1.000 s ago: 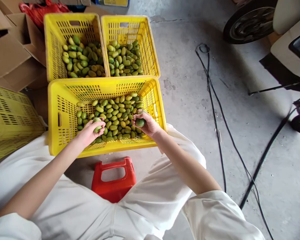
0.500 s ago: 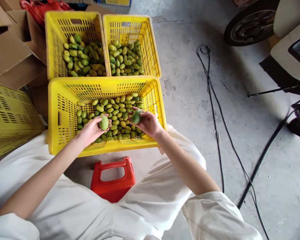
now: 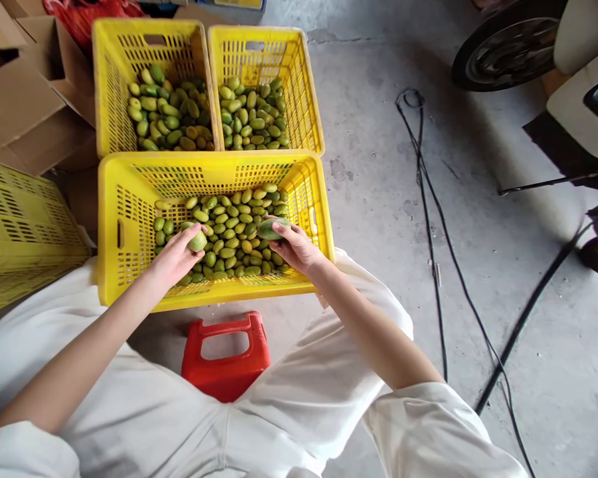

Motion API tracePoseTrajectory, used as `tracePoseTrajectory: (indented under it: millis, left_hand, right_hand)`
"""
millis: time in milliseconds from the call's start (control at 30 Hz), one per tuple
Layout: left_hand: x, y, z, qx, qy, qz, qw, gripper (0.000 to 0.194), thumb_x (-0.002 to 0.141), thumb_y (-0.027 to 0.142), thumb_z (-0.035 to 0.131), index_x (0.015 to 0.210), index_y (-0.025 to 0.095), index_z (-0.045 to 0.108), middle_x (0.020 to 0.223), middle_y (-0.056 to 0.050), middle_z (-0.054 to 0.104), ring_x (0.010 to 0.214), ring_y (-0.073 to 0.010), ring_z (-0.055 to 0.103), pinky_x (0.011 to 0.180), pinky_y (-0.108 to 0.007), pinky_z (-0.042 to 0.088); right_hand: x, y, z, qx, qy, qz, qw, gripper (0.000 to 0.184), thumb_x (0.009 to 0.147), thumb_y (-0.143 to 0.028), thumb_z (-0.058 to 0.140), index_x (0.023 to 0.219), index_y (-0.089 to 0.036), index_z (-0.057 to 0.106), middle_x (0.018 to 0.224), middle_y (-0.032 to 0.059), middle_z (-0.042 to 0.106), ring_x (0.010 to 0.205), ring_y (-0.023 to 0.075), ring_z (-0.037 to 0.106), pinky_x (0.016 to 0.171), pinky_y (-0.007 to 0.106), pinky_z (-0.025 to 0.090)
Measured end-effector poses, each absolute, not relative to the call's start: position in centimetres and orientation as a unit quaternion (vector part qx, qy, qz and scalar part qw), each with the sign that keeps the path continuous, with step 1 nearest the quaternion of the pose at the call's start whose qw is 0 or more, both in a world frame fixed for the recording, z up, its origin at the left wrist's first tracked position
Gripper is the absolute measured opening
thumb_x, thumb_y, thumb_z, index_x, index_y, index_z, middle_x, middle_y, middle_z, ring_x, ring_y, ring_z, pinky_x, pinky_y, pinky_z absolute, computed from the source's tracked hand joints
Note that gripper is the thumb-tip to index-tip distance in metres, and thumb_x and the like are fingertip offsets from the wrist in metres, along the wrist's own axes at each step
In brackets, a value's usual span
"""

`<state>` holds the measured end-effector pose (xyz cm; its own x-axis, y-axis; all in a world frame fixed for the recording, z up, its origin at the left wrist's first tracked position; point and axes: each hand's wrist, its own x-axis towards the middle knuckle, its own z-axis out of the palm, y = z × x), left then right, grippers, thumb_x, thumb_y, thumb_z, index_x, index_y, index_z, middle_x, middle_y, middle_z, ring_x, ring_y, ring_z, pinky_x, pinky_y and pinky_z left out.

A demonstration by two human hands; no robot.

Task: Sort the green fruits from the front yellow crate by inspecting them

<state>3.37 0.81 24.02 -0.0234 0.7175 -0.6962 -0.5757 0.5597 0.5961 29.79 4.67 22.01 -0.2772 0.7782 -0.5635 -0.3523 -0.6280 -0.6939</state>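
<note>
My left hand (image 3: 178,255) is closed on a pale green oval fruit (image 3: 197,241), held over the near yellow crate (image 3: 209,295). To its right, my right hand (image 3: 297,247) grips a darker green oval fruit (image 3: 272,229), which lies lengthwise toward the left with its tip out past the fingers. Below both hands, the crate's floor is covered with many small green and yellowish fruits (image 3: 232,232). The fruits look like small mangoes or passion fruits; I cannot tell which. Some of them are hidden behind my hands.
Behind stand two more yellow crates, the left one (image 3: 99,86) and the right one (image 3: 303,86), both holding similar fruit. Another yellow crate (image 3: 27,245) and cardboard boxes (image 3: 20,113) are at left. A red stool (image 3: 224,375) sits between my legs. Black cables (image 3: 428,226) and a motorbike wheel (image 3: 508,50) are at right.
Both fruits have been turned in my hands; the right one now shows its long side. My left hand has rolled over and shifted slightly left. The view has moved slightly.
</note>
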Motion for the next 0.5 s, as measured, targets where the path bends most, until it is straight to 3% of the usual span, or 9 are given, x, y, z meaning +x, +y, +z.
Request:
tracePoseTrajectory:
  millis: [100,233,367,500]
  left_hand:
    - [3.5,0.7,24.3,0.06,0.543,0.453,0.704,0.032,0.077,0.035,0.087,0.07,0.016,0.063,0.069,0.003,0.058,0.059,-0.0064,0.053,0.055,-0.017,0.049]
    - [3.7,0.5,24.8,0.059,0.555,0.439,0.705,0.01,0.076,0.015,0.079,0.078,0.014,0.069,0.086,-0.005,0.073,0.077,-0.012,0.069,0.073,-0.022,0.061]
    - [3.7,0.2,25.1,0.098,0.527,0.423,0.731,0.015,0.073,0.007,0.081,0.081,0.012,0.07,0.074,-0.002,0.069,0.053,-0.0048,0.056,0.049,-0.014,0.044]
    - [3.7,0.5,25.2,0.079,0.497,0.409,0.762,0.028,0.081,0.024,0.087,0.074,0.014,0.062,0.059,0.005,0.052,0.04,-0.001,0.037,0.038,-0.013,0.027]
  right_hand:
    - [29.9,4.7,21.5,-0.475,-0.222,0.768,0.368,0.052,0.063,-0.054,0.097,0.095,-0.024,0.07,0.075,-0.0041,0.059,0.065,0.0121,0.051,0.053,0.025,0.043]
    - [30.0,4.8,21.2,-0.478,-0.167,0.777,0.375,0.037,0.074,-0.053,0.085,0.081,-0.025,0.061,0.079,-0.0001,0.066,0.075,0.0176,0.062,0.06,0.029,0.055]
    - [29.9,4.7,21.5,-0.453,-0.139,0.784,0.4,0.026,0.07,-0.032,0.082,0.079,-0.024,0.059,0.087,0.0024,0.073,0.074,0.0162,0.066,0.067,0.029,0.059]
    - [30.2,4.8,21.5,-0.476,-0.11,0.779,0.393,0.027,0.07,-0.026,0.083,0.08,-0.023,0.058,0.065,-0.0045,0.059,0.053,0.0097,0.053,0.05,0.023,0.049]
